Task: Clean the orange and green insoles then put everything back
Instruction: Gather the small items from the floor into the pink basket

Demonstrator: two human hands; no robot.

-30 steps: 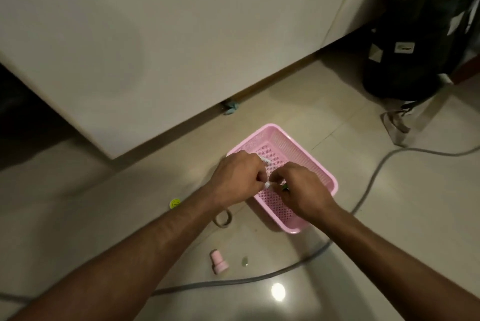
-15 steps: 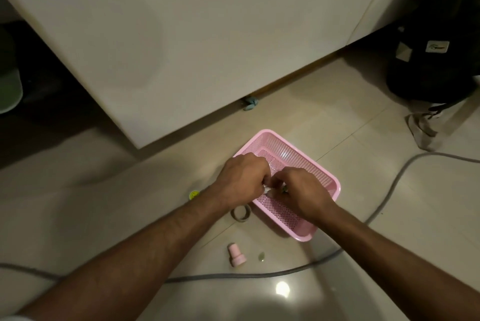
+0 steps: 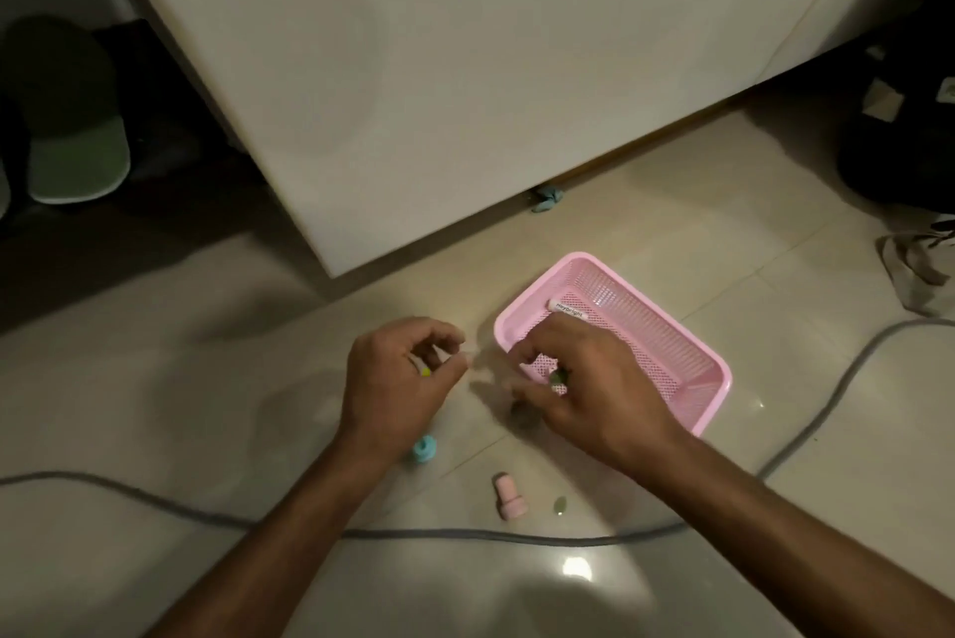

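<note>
Now | right hand [image 3: 594, 389] grips white pen [image 3: 568, 311] | pointing up-left over pink basket [image 3: 718, 369]

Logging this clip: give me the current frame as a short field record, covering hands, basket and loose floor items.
left hand: fingers curled beside the basket; grasp unclear
right hand: over the basket's near corner, holding a small green-tipped item
pink basket: on the floor, white labelled tube inside
floor items: pink cap, blue cap, grey cable

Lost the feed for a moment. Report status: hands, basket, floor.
Left hand curled, off the basket, contents unclear. Right hand over pink basket, pinching a small green item. White tube lies inside. Pink cap, blue cap, grey cable on floor.
</note>
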